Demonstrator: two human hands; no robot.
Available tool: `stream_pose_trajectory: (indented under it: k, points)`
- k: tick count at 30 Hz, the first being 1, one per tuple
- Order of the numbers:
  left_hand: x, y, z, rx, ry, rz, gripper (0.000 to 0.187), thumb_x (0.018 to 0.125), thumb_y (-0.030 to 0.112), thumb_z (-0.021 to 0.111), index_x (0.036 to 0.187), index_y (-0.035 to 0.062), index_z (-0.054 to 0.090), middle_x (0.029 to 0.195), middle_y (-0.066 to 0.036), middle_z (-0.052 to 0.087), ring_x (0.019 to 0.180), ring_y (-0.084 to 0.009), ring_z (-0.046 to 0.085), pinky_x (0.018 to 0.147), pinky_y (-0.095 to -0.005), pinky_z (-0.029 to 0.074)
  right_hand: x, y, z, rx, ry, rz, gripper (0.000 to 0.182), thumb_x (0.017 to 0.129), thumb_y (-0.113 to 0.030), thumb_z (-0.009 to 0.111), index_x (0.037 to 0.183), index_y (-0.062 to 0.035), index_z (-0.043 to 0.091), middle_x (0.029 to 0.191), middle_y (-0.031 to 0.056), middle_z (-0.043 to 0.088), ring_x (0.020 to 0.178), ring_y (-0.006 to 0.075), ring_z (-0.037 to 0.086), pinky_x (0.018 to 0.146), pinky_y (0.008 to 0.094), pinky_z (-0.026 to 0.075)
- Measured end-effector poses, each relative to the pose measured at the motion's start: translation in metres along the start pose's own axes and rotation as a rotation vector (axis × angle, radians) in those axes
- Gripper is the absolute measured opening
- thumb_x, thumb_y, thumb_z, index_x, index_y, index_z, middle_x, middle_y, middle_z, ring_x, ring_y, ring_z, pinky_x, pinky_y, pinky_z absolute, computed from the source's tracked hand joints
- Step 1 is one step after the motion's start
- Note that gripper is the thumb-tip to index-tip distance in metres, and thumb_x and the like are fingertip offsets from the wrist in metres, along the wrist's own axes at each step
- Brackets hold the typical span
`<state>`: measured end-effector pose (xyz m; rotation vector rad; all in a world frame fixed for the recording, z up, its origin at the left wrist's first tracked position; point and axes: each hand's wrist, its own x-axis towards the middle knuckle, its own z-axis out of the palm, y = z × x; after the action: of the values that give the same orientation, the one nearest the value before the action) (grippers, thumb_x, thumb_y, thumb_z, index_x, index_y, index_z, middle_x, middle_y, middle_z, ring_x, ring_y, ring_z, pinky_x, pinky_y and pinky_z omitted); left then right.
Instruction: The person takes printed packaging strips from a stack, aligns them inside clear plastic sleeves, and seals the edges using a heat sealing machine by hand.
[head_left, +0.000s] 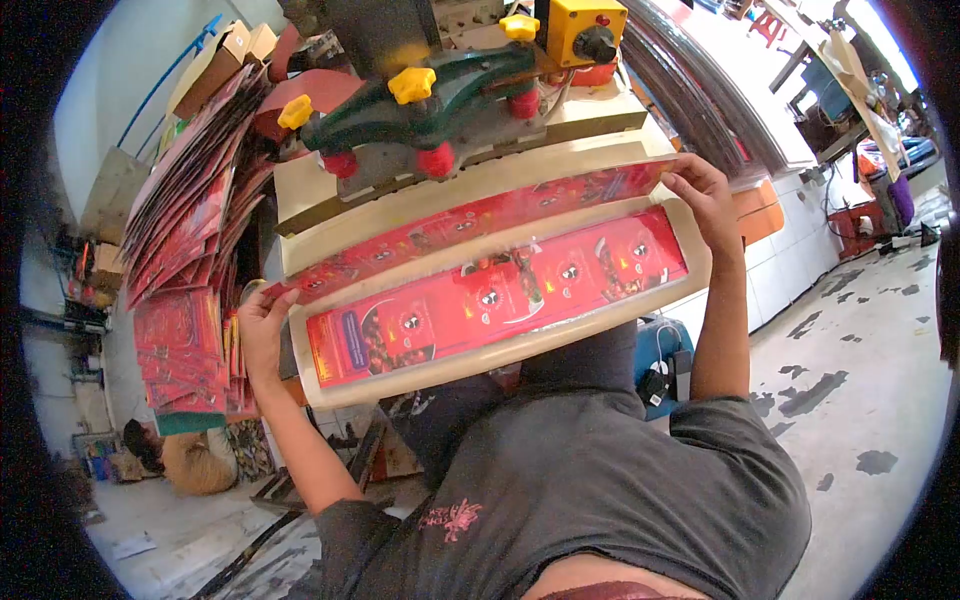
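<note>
A long red printed sheet (470,222) lies across the cream bed (400,205) of a press machine in front of me. My left hand (262,328) pinches the sheet's left end and my right hand (703,198) holds its right end, so both hands grip the same sheet. Just below it, a second red printed sheet (500,295) with round pictures lies flat in the cream front tray (420,372). My grey shirt fills the bottom of the view.
The machine head (440,90), with yellow knobs and red parts, hangs over the bed, next to a yellow switch box (585,30). A tall stack of red printed sheets (190,230) stands at left, with cardboard boxes (215,60) behind. Stained concrete floor (860,360) lies to the right.
</note>
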<state>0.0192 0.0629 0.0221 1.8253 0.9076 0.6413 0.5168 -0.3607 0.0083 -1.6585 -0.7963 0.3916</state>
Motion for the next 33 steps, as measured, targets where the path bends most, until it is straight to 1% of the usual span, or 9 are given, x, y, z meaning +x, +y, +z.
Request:
stream_pose_trajectory:
  k: [6, 12, 14, 20, 22, 24, 27, 29, 33]
  points:
    - [0.008, -0.006, -0.015, -0.232, 0.134, 0.147, 0.016, 0.092, 0.004, 0.074, 0.107, -0.001, 0.072, 0.093, -0.003, 0.073, 0.082, -0.0089, 0.065, 0.077, -0.0243, 0.051, 0.009, -0.022, 0.005, -0.007, 0.051, -0.138, 0.019, 0.096, -0.015, 0.07, 0.106, 0.0004, 0.073, 0.1, 0.0061, 0.074, 0.092, 0.013, 0.067, 0.083, 0.0288, 0.053]
    - [0.01, -0.003, -0.021, 0.157, -0.09, 0.066, 0.018, 0.092, 0.007, 0.074, 0.107, -0.0024, 0.072, 0.096, -0.005, 0.073, 0.085, -0.0105, 0.065, 0.081, -0.0235, 0.049, 0.012, -0.012, 0.004, -0.285, -0.148, -0.044, 0.019, 0.093, -0.015, 0.069, 0.102, 0.0005, 0.074, 0.095, 0.0054, 0.073, 0.093, 0.0128, 0.065, 0.087, 0.0312, 0.052]
    - [0.01, -0.012, -0.022, 0.258, -0.099, 0.08, 0.017, 0.093, 0.008, 0.073, 0.107, -0.0029, 0.072, 0.099, -0.006, 0.073, 0.085, -0.0106, 0.064, 0.081, -0.0238, 0.048, 0.013, 0.004, 0.001, -0.314, -0.113, -0.075, 0.017, 0.096, -0.014, 0.07, 0.099, 0.0024, 0.073, 0.089, 0.0016, 0.071, 0.083, 0.0082, 0.062, 0.076, 0.0267, 0.049]
    - [0.008, 0.005, -0.016, -0.024, 0.052, 0.152, 0.015, 0.095, 0.01, 0.073, 0.099, -0.0034, 0.074, 0.097, -0.004, 0.072, 0.082, -0.0096, 0.062, 0.078, -0.0237, 0.048, 0.001, -0.032, 0.013, 0.053, 0.08, -0.051, 0.016, 0.094, -0.014, 0.071, 0.099, 0.0011, 0.074, 0.093, 0.0049, 0.073, 0.09, 0.0116, 0.065, 0.083, 0.0303, 0.052]
    - [0.012, 0.001, -0.013, 0.041, 0.017, 0.135, 0.015, 0.095, 0.01, 0.072, 0.1, -0.004, 0.073, 0.096, -0.003, 0.072, 0.082, -0.0091, 0.063, 0.077, -0.023, 0.049, 0.013, -0.007, -0.005, -0.293, -0.124, -0.073, 0.021, 0.096, -0.016, 0.069, 0.104, 0.0029, 0.074, 0.097, 0.0056, 0.074, 0.092, 0.013, 0.066, 0.084, 0.0295, 0.052]
    - [0.014, -0.003, -0.013, 0.105, -0.017, 0.123, 0.016, 0.095, 0.01, 0.072, 0.1, -0.0046, 0.073, 0.095, -0.003, 0.072, 0.083, -0.0087, 0.064, 0.076, -0.0222, 0.049, 0.015, -0.004, -0.003, -0.249, -0.168, 0.073, 0.023, 0.097, -0.018, 0.069, 0.103, 0.0032, 0.074, 0.098, 0.0054, 0.074, 0.094, 0.0131, 0.066, 0.086, 0.0293, 0.051]
    - [0.008, -0.012, -0.015, 0.202, 0.023, 0.123, 0.017, 0.097, 0.013, 0.071, 0.103, -0.0032, 0.071, 0.094, -0.002, 0.071, 0.083, -0.0069, 0.063, 0.075, -0.0207, 0.048, 0.009, -0.003, -0.004, -0.204, -0.044, -0.057, 0.024, 0.098, -0.021, 0.069, 0.104, 0.0026, 0.073, 0.096, 0.0036, 0.072, 0.092, 0.0116, 0.064, 0.084, 0.0283, 0.05]
    - [0.004, -0.015, -0.013, -0.274, 0.165, 0.073, 0.015, 0.099, 0.015, 0.07, 0.103, 0.0006, 0.07, 0.093, 0.0, 0.07, 0.079, -0.0044, 0.059, 0.072, -0.0198, 0.045, 0.004, -0.015, -0.002, -0.132, -0.023, -0.084, 0.024, 0.098, -0.022, 0.069, 0.104, 0.0016, 0.073, 0.094, 0.0021, 0.071, 0.09, 0.0104, 0.062, 0.082, 0.0274, 0.049]
    - [-0.005, -0.001, -0.012, -0.242, 0.182, 0.144, 0.012, 0.1, 0.016, 0.069, 0.1, 0.004, 0.068, 0.091, 0.002, 0.069, 0.076, -0.0036, 0.057, 0.07, -0.0194, 0.043, -0.003, -0.023, -0.001, 0.01, 0.001, -0.112, 0.022, 0.099, -0.025, 0.069, 0.101, -0.0034, 0.07, 0.083, -0.0034, 0.064, 0.077, 0.0058, 0.055, 0.069, 0.0235, 0.044]
